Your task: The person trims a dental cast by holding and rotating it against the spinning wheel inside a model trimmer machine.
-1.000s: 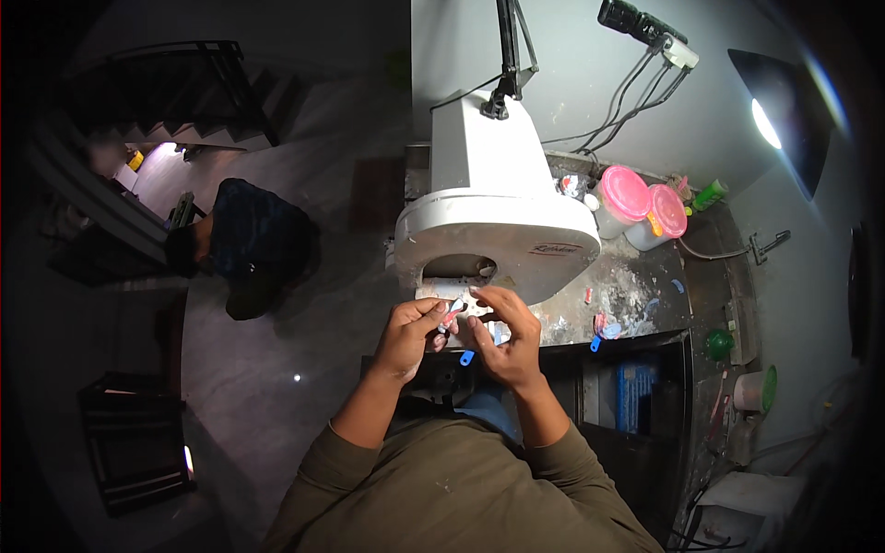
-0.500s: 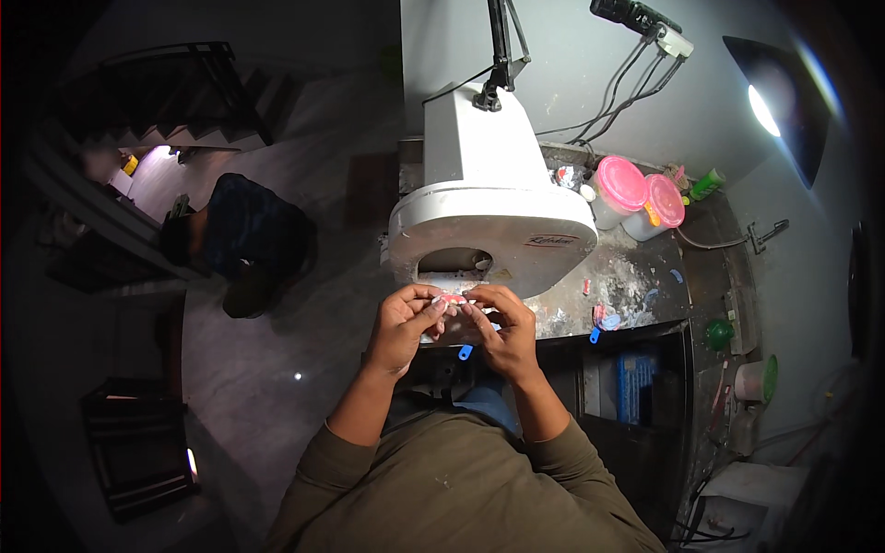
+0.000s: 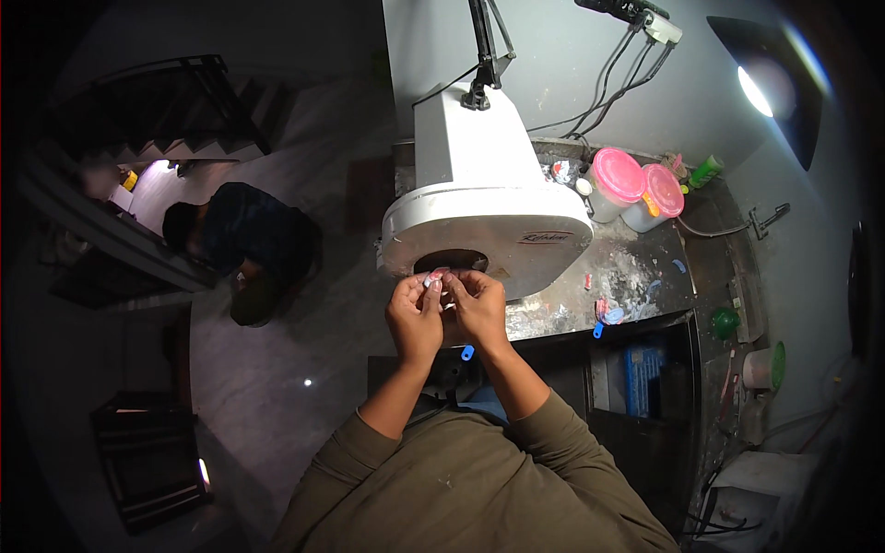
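A small pink-and-white piece that looks like a denture (image 3: 434, 278) is held up between my two hands, at the mouth of a white bench machine (image 3: 493, 226). My left hand (image 3: 416, 313) pinches its left side between thumb and fingers. From the other side my right hand (image 3: 479, 306) grips it too, fingers bent and close against the left thumb. The fingers cover much of the piece. Just beyond my fingertips is the machine's dark round-edged opening (image 3: 452, 259), its inside mostly in shadow.
Two tubs with pink lids (image 3: 618, 175) stand right of the machine on a powder-dusted bench (image 3: 553, 319). Pink and blue scraps with a blue handle (image 3: 599, 329) lie near its front edge. A lamp arm (image 3: 484, 46) rises behind. Another person (image 3: 249, 235) bends over at the left.
Both hands have moved slightly away from me, closer to the machine's opening, and drawn nearer together. The denture has turned and shows less between the fingers. The view has shifted slightly.
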Demonstrator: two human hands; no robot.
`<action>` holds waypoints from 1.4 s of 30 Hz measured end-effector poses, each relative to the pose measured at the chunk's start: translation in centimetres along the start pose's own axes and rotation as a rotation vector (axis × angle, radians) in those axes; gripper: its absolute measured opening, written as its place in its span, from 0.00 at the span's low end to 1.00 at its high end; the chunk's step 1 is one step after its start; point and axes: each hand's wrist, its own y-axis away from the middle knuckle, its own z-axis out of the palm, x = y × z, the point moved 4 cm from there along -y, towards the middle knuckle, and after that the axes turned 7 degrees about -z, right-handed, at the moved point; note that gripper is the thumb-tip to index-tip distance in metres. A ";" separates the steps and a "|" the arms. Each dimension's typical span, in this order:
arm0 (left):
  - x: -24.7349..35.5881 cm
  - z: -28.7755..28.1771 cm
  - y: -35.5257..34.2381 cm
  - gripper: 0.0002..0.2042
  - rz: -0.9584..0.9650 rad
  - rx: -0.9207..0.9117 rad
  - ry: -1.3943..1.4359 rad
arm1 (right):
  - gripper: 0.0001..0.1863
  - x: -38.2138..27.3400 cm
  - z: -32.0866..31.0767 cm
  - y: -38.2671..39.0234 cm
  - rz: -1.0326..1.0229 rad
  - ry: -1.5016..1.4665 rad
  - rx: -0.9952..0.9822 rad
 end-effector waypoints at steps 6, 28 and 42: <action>0.2 0.6 0.4 0.08 0.069 0.176 0.004 | 0.12 -0.6 0.3 0.3 0.026 -0.083 0.052; 0.5 1.2 -0.1 0.06 0.032 0.240 0.060 | 0.10 0.9 0.2 0.6 0.034 -0.098 0.200; -0.5 1.0 -0.7 0.06 0.037 0.238 -0.008 | 0.10 1.7 0.0 0.5 0.008 -0.081 0.205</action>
